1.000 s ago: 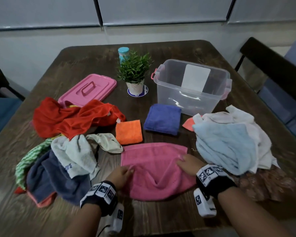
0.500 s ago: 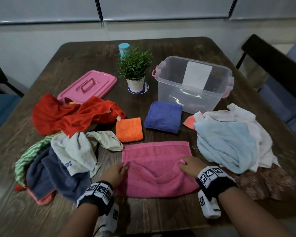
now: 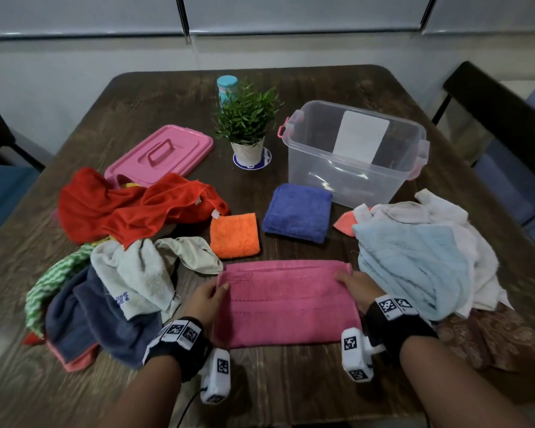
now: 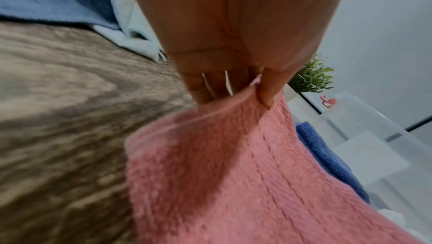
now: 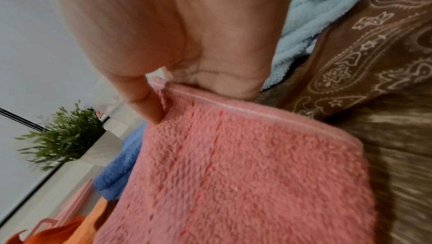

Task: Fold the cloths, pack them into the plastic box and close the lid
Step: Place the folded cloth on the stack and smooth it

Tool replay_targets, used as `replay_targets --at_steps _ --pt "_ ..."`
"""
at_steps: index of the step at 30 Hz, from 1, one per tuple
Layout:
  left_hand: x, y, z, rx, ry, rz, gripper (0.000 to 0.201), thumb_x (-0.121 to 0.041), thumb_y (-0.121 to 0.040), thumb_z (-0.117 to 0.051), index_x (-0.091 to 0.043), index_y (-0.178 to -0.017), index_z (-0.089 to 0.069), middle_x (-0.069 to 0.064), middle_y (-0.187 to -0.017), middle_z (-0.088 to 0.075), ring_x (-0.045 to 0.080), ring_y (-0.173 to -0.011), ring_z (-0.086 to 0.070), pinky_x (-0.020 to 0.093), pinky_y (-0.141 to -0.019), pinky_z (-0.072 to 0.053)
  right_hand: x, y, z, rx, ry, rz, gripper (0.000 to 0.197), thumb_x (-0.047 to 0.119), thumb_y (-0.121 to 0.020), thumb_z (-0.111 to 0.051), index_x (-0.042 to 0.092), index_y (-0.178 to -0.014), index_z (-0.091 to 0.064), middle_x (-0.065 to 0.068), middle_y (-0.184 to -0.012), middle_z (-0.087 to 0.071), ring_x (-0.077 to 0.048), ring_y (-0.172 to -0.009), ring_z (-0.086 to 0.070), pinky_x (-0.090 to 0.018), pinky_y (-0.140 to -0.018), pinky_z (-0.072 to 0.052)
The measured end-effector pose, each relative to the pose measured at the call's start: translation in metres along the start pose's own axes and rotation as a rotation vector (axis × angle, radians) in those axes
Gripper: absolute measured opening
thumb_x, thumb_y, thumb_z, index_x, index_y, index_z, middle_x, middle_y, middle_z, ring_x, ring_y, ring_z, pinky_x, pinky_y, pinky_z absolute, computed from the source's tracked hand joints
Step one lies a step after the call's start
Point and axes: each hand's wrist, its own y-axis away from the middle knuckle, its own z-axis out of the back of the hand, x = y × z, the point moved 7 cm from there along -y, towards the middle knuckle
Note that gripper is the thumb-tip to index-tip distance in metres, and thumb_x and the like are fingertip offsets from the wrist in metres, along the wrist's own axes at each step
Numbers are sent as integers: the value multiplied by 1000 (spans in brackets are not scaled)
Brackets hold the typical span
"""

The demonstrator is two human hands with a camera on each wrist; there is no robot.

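Pinching the pink cloth (image 3: 286, 304) at both ends: left hand (image 3: 206, 299) has thumb on top and fingers (image 4: 203, 89) beneath the left far corner; right hand (image 3: 357, 287) holds the right far corner the same way, thumb over the hem in the right wrist view. Both grips closed on the cloth. Cloth lies folded double, flat on the bench (image 3: 291, 384), at the middle of the near edge, its hem running left to right.

Plastic box (image 3: 352, 156) stands open toward the far right corner, nothing visible inside it but a white label on its far wall. Pink lid (image 3: 159, 154) lies flat toward the far left, handle up, apart from the box.

Folded already: orange cloth (image 3: 234, 234) and blue cloth (image 3: 297, 213), side by side between the pink cloth and the box, not touching each other.

Unfolded, left side: red cloth (image 3: 130, 208) touching the lid's near edge; white cloth (image 3: 136, 273), navy cloth (image 3: 105, 319) and green patterned cloth (image 3: 54, 276) heaped near the left edge.

Unfolded, right side: light blue cloth (image 3: 414, 264) over a white heap (image 3: 476, 251); brown patterned cloth (image 3: 488, 338) beneath, near the right hand.

Potted plant (image 3: 247, 125) on a coaster at bench centre, teal-capped bottle (image 3: 227, 86) behind it.
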Motion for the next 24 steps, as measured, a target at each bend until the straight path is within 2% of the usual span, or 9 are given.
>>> replay_targets --at_steps 2,4,6,8,11,14,19,21,24 --pt "3 -6 -4 -8 -15 19 26 -23 -97 -53 -10 -115 -65 8 -108 -68 24 -105 -60 34 -92 -43 -8 -3 -4 7 1 -16 28 36 -77 -61 8 -78 -65 -23 -94 -70 -39 -91 -66 -50 -93 -50" --pt "5 -10 -6 -24 -15 33 25 -22 -97 -53 -9 -115 -65 9 -108 -68 25 -105 -60 35 -93 -44 -27 -19 -8 51 19 -26 39 46 -66 -62 13 -86 -66 -9 -93 -71 -28 -91 -66 -45 -95 -50" --pt "3 -11 -6 -46 6 29 25 -23 -97 -53 -10 -114 -65 8 -106 -69 24 -103 -60 34 -91 -43 -41 -35 -11 93 -10 -15 51 56 -57 -61 19 -92 -67 -7 -94 -73 -28 -91 -68 -47 -94 -51" --pt "1 -13 -6 -64 68 23 22 -22 -98 -51 -9 -108 -66 7 -101 -68 23 -98 -59 32 -86 -41 -22 -19 -9 85 -18 14 45 53 -69 -65 20 -99 -68 -7 -94 -74 -29 -91 -69 -48 -93 -51" --pt "-1 -15 -1 -123 188 51 17 -20 -99 -50 -13 -103 -65 4 -98 -66 19 -97 -57 31 -87 -41 18 9 3 -15 8 92 15 25 -95 -56 15 -101 -65 -11 -97 -69 -26 -91 -64 -36 -92 -49" --pt "3 -20 3 -177 286 92 17 -20 -99 -50 -12 -101 -65 1 -92 -65 18 -92 -57 33 -90 -42 27 4 12 -77 -33 92 16 18 -97 -51 13 -103 -65 -13 -96 -67 -26 -89 -62 -33 -85 -46" --pt "14 -25 -1 -159 294 161 4 -10 -93 -59 -11 -91 -61 2 -75 -59 13 -64 -50 25 -59 -41 20 -11 11 -114 127 19 26 23 -97 -46 5 -103 -64 -17 -101 -64 -29 -95 -60 -36 -86 -45" --pt "19 -29 -4 -114 292 178 7 -10 -90 -63 -16 -87 -60 3 -74 -58 15 -64 -50 28 -62 -42 19 -14 9 -116 208 25 31 22 -97 -46 -3 -108 -62 -21 -105 -64 -34 -101 -60 -36 -86 -43" --pt "17 -31 -7 -85 207 168 7 -18 -88 -67 -13 -87 -62 6 -71 -61 18 -64 -54 31 -65 -43 19 -18 7 -125 251 45 33 20 -97 -47 -8 -105 -62 -25 -102 -63 -33 -92 -59 -36 -81 -42"
